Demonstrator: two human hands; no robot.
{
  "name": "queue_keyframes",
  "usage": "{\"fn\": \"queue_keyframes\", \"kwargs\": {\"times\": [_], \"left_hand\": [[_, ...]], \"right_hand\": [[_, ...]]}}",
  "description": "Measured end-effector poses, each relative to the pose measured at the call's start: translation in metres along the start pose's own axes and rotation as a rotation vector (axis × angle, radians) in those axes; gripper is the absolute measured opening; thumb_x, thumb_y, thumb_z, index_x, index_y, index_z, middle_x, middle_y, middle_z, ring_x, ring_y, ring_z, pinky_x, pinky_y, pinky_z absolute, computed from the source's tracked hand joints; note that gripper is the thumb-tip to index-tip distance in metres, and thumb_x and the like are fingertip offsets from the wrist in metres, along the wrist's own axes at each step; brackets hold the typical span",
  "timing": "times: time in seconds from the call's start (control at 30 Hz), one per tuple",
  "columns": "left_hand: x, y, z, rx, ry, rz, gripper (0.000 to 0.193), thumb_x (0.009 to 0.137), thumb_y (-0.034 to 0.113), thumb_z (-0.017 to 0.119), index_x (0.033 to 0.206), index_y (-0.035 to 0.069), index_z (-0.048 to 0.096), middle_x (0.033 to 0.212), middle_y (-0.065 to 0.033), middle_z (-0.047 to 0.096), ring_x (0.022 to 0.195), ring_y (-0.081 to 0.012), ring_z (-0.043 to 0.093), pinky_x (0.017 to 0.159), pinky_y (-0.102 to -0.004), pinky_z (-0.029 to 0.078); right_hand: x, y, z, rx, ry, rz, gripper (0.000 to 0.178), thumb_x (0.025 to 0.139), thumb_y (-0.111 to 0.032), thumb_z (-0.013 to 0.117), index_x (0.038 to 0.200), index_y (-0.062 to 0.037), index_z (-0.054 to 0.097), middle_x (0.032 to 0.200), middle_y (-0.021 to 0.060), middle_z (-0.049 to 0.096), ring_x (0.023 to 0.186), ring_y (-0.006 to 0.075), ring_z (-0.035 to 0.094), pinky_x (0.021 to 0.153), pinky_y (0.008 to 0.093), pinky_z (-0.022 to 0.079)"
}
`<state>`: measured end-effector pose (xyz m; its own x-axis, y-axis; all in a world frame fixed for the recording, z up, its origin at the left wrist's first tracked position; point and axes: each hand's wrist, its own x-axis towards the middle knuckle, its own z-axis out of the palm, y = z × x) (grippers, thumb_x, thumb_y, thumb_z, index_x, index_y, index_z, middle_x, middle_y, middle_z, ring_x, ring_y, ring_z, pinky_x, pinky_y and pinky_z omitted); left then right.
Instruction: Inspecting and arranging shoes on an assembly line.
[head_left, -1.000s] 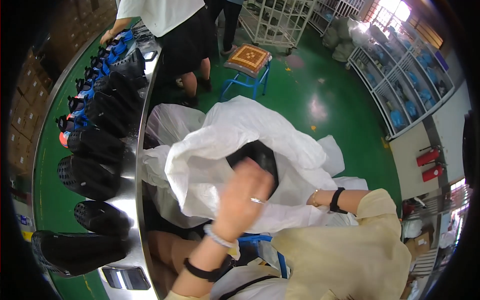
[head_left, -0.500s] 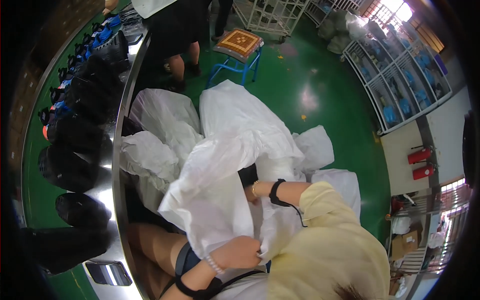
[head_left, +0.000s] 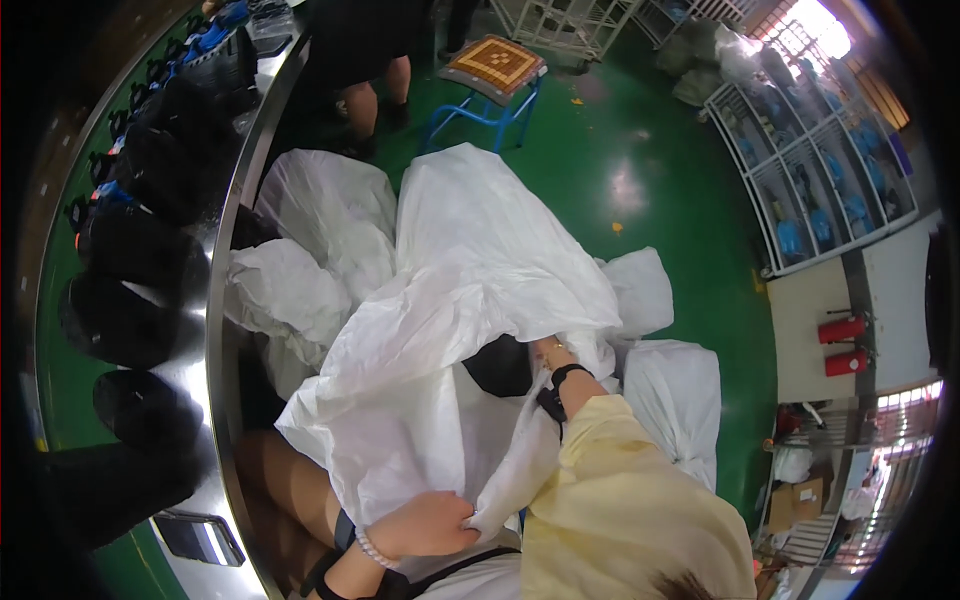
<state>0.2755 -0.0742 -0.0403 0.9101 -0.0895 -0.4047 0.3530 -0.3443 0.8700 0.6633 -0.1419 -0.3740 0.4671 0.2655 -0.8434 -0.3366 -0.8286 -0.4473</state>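
Observation:
A large white sack (head_left: 470, 220) lies in front of me with its mouth turned toward my lap. My left hand (head_left: 425, 525), wearing a beaded bracelet, is closed on the near rim of the sack. My right arm reaches into the mouth. Only the back of my right hand (head_left: 548, 352) shows, beside a smooth black object (head_left: 500, 367) inside the sack. Its fingers are hidden under the white material, so I cannot see whether they grip anything.
A metal-edged bench (head_left: 222, 370) on the left carries a row of black items (head_left: 135, 315) and a phone (head_left: 200, 538). More white sacks (head_left: 672, 400) stand around. Beyond are a blue-legged stool (head_left: 495, 70), a person's legs (head_left: 360, 108) and a wheeled rack (head_left: 815, 180).
My right hand has pushed farther forward and right into the sack. The sack's mouth is wider, showing more of the black object. My left hand has shifted slightly left, still gripping the rim.

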Motion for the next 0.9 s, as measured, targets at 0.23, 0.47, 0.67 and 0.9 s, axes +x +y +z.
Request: {"fn": "queue_keyframes", "kwargs": {"times": [0.23,0.47,0.67,0.9], "left_hand": [[-0.025,0.006,-0.007,-0.088,0.08,-0.126,0.033,0.084,0.029,0.059,0.078,-0.003,0.064,0.076,-0.0241,0.062,0.079,-0.0423,0.06,0.082,-0.0474,0.048],[-0.04,0.013,-0.022,-0.279,0.074,-0.327,0.038,0.079,0.029,0.065,0.098,-0.004,0.068,0.073,-0.023,0.065,0.067,-0.032,0.065,0.063,-0.0409,0.05],[-0.045,0.022,-0.022,-0.331,0.139,-0.172,0.037,0.08,0.03,0.067,0.096,-0.003,0.068,0.074,-0.0227,0.066,0.066,-0.032,0.064,0.062,-0.0405,0.048],[-0.04,0.013,-0.003,-0.248,0.181,0.085,0.036,0.082,0.029,0.068,0.103,0.001,0.067,0.093,-0.0241,0.067,0.083,-0.0354,0.065,0.073,-0.0423,0.049]], "right_hand": [[0.03,-0.078,0.038,-0.45,-0.07,-0.366,0.067,0.091,-0.056,0.052,0.136,-0.0065,0.051,0.136,0.0178,0.054,0.128,0.0352,0.049,0.108,0.0508,0.037],[0.041,0.028,-0.017,-0.763,-0.047,-0.939,0.069,0.09,-0.057,0.053,0.136,-0.0059,0.051,0.135,0.0187,0.055,0.129,0.0357,0.048,0.109,0.0492,0.035],[0.052,-0.001,0.026,-0.946,0.18,-1.238,0.07,0.089,-0.058,0.054,0.136,-0.0054,0.051,0.134,0.0195,0.055,0.129,0.0362,0.047,0.111,0.0478,0.034],[-0.022,-0.005,0.03,-0.458,-0.01,-0.872,0.093,0.068,-0.06,0.078,0.137,-0.0045,0.049,0.141,0.0176,0.05,0.132,0.036,0.042,0.112,0.0412,0.032]]}}
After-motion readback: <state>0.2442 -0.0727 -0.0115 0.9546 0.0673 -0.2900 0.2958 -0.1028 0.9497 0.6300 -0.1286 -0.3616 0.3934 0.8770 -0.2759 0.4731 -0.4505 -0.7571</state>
